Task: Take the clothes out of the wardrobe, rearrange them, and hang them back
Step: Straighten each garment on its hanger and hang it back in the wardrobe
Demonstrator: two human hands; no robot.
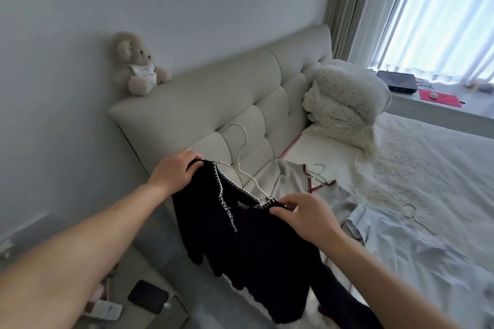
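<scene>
1. On the far left, low down beside the bed, a dark phone point(148, 296) lies on a pale bedside surface; a teddy bear point(137, 63) sits on top of the padded headboard point(213, 104).
2. The left hand point(173, 172) grips the left shoulder of a black knit top point(248, 243), its fingers curled over the fabric edge.
3. The top hangs in the air between the two hands, over the near edge of the bed point(427, 157). A white hanger point(242, 157) sits in its neck, hook pointing up toward the headboard, so this garment looks dressed on its hanger or close to it.
4. The right hand point(302, 218) pinches the right shoulder of the black top, thumb and fingertips closed on the trimmed neckline where the hanger arm ends, probably seating the cloth.
5. Behind the hands, a grey top with red stitching point(291, 181) lies flat on the bed, a pale blue hanger point(320, 172) on it.
6. Further right, a light blue garment point(395, 238) lies spread on the bed with another hanger at its neck.
7. My reading: the clothes are out of the wardrobe and being sorted. All three pieces remain to be hung back; the wardrobe itself is out of view.
8. A folded blanket point(347, 96) rests against the headboard at right.
</scene>
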